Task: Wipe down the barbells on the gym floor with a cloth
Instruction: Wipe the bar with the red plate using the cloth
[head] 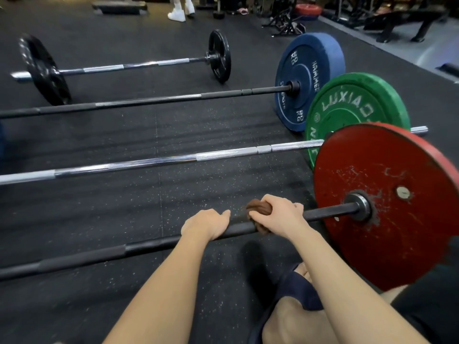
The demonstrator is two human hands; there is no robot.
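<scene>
Four barbells lie side by side on the black rubber floor. The nearest one is a dark bar [139, 247] with a scuffed red plate [387, 202] at its right end. My left hand [207, 223] grips this bar. Just to its right, my right hand [279, 214] holds a brown cloth [258, 209] wrapped around the same bar, a short way from the red plate's collar. Behind it lie a chrome bar [149, 163] with a green plate [352, 108], a dark bar [154, 101] with a blue plate [305, 78], and a bar [139, 65] with small black plates.
My bent knee and dark shorts [295, 291] sit close under my right arm. A person's white shoes [177, 13] stand at the far edge of the mat. Racks and benches [285, 21] and a red plate [308, 9] line the back.
</scene>
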